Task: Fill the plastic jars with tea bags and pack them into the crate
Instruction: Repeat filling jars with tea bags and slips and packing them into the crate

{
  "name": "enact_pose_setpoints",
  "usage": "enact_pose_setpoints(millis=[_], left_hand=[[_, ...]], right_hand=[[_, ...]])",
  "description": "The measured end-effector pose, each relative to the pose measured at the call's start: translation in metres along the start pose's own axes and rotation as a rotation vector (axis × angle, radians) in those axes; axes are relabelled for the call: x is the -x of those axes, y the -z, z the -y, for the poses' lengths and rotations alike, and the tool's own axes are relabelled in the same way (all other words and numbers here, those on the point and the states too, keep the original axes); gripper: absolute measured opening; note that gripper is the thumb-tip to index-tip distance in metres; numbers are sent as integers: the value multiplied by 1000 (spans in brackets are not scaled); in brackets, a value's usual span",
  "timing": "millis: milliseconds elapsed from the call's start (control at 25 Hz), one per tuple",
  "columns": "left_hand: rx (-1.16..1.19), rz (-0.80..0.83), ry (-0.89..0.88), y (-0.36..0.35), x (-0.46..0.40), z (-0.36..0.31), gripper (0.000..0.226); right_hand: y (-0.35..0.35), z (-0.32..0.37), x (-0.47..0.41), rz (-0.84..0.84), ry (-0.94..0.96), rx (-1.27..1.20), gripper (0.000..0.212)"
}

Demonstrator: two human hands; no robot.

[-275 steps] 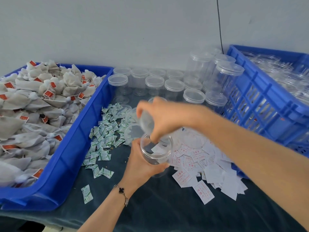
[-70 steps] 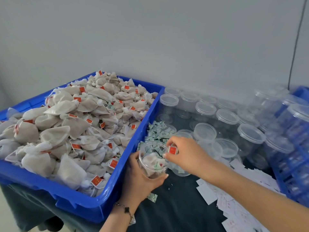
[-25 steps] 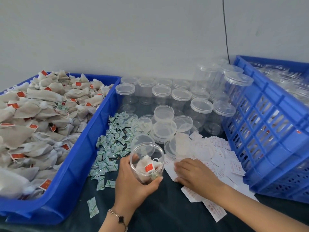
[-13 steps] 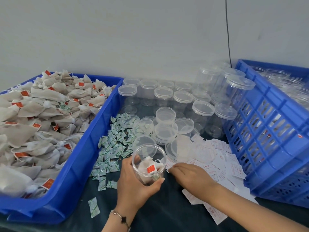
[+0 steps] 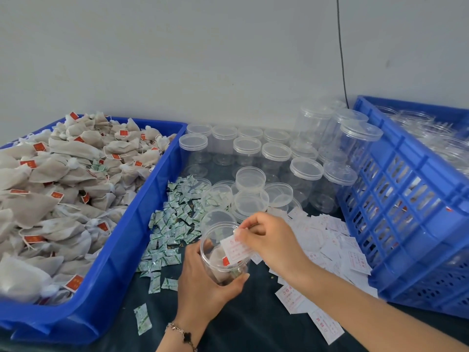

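Observation:
My left hand grips a clear plastic jar, tilted with its open mouth toward me; tea bags with a red tag lie inside it. My right hand pinches a white paper slip with red print at the jar's mouth, partly inside. A blue tray on the left is heaped with tea bags. The blue slatted crate on the right holds clear jars.
Lidded empty jars stand in rows at the back, with loose lids in front of them. Small green-white sachets are scattered beside the tray. White paper slips are spread over the dark tabletop by the crate.
My right hand has picked a white slip off the pile and lifted it to the jar's mouth. My left hand has kept hold of the jar.

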State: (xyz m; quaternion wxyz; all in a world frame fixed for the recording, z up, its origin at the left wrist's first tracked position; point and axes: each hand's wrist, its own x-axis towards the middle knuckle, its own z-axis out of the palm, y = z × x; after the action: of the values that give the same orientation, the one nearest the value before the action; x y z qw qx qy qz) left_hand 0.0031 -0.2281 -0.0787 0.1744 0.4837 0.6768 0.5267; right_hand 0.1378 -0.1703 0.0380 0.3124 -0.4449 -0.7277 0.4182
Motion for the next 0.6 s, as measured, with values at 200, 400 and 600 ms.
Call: enact_pose_setpoints(millis=[200,400,600], left_hand=[[21,9,40,3,-1,-2,90],[53,-7,38,6,0,-14,85],[11,1,-196,-4,-13,-93,94]], right_hand=[[-10,-2,-15,31,194,345,14],[10,-7,-1,-20,263,353,33],[69,15,28,-119,222,301,18]])
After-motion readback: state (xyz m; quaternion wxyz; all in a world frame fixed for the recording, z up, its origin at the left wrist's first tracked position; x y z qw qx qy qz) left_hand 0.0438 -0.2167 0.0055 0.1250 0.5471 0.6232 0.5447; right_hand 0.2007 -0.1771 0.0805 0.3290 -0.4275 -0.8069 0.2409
